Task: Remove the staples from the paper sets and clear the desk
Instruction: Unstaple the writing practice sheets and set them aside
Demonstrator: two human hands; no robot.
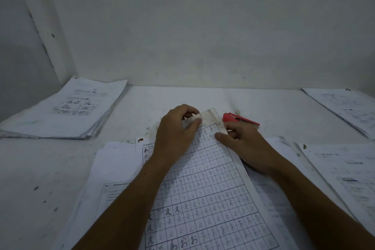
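A paper set with a hiragana practice grid (205,195) lies tilted in front of me on other sheets. Its far corner (210,116) is folded up. My left hand (176,132) pinches that folded corner between thumb and fingers. My right hand (245,144) presses its thumb on the sheet's right edge just below the corner. A red stapler (239,120) lies on the desk right behind my right hand, touching its knuckles or very close. No staple is clear enough to make out.
A thick paper stack (67,111) sits at the far left by the wall corner. More paper sets lie at the far right (345,107) and near right (343,174). Loose sheets (113,168) lie under the grid paper. The white desk (50,168) is stained.
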